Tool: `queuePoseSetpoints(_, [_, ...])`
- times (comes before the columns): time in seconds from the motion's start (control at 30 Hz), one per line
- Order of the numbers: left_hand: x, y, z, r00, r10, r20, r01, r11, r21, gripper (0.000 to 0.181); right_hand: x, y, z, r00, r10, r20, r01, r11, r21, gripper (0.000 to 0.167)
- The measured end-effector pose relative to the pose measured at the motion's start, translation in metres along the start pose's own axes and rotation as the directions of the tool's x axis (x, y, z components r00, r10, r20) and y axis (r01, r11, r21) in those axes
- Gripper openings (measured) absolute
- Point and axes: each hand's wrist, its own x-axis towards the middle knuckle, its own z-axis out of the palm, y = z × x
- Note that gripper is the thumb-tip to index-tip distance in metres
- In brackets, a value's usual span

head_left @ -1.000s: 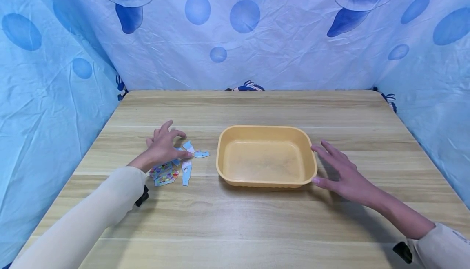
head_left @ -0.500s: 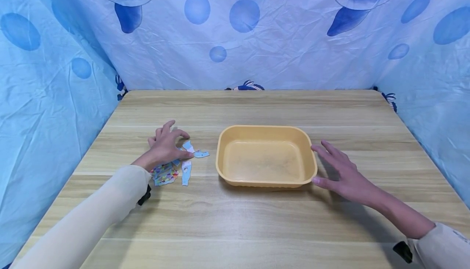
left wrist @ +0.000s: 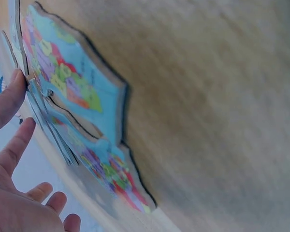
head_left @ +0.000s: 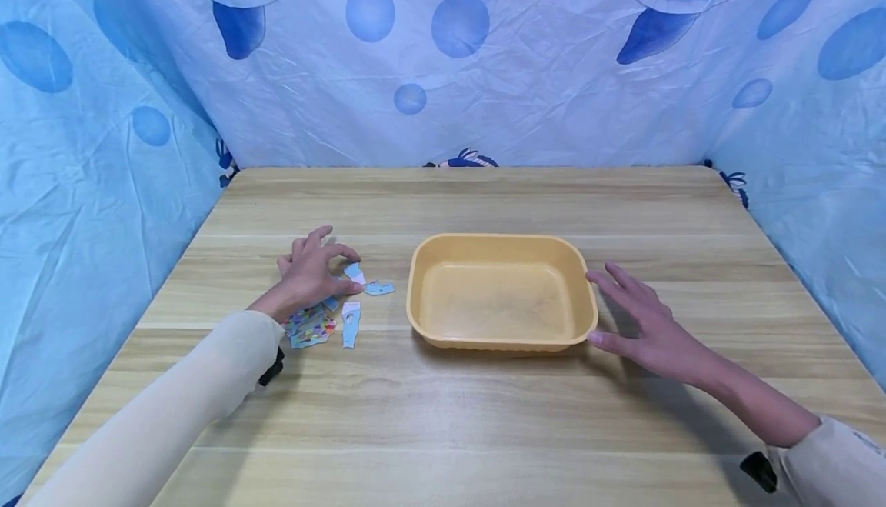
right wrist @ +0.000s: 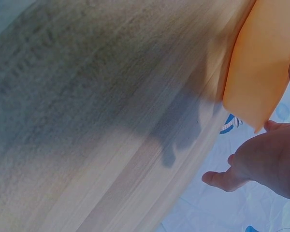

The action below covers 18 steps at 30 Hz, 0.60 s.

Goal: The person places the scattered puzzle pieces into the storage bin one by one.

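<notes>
Flat pieces (left wrist: 63, 63) with a multicoloured, map-like print on light blue lay close together on the wood-grained table (left wrist: 208, 121). Their cut edges were irregular and dark-rimmed, and a narrow gap partly separated two of them. The left hand (left wrist: 19, 208) held its fingers (left wrist: 17, 145) apart; the thumb (left wrist: 7, 104) reached the pieces, contact being indiscernible. Pale blue cloth (left wrist: 36, 166) formed the far background.

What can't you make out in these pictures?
Head view: how many puzzle pieces there are; the left hand covers part of them.
Left wrist view: whether the pieces bear words; too blurred.
Right wrist view: the rest of the tray, cut off by the top and right edges.
</notes>
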Motion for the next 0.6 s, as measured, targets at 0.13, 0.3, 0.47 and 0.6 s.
queuePoseSetpoints(0.13, [0.0003, -0.001, -0.0001, 1.0, 0.005, -0.007, -0.005, 1.0, -0.005, 0.04, 0.0005, 0.0006, -0.0002, 1.0, -0.01, -0.001, 0.01, 1.0, 0.011, 0.082])
queuePoseSetpoints(0.3, [-0.0004, -0.0005, 0.0006, 1.0, 0.001, 0.0, -0.001, 1.0, -0.028, 0.039, 0.0007, 0.0014, 0.0007, 1.0, -0.023, -0.005, 0.023, 1.0, 0.015, 0.081])
queuePoseSetpoints(0.47, [0.0009, 0.0002, 0.0018, 1.0, -0.007, 0.012, 0.007, 1.0, -0.03, 0.038, 0.0004, 0.0008, 0.0003, 1.0, -0.027, -0.007, 0.027, 0.999, 0.018, 0.081])
queuePoseSetpoints(0.6, [0.0021, -0.0002, 0.003, 1.0, -0.021, 0.017, 0.022, 1.0, -0.023, 0.038, 0.0006, 0.0012, 0.0012, 1.0, -0.026, -0.006, 0.027, 0.999, 0.02, 0.081])
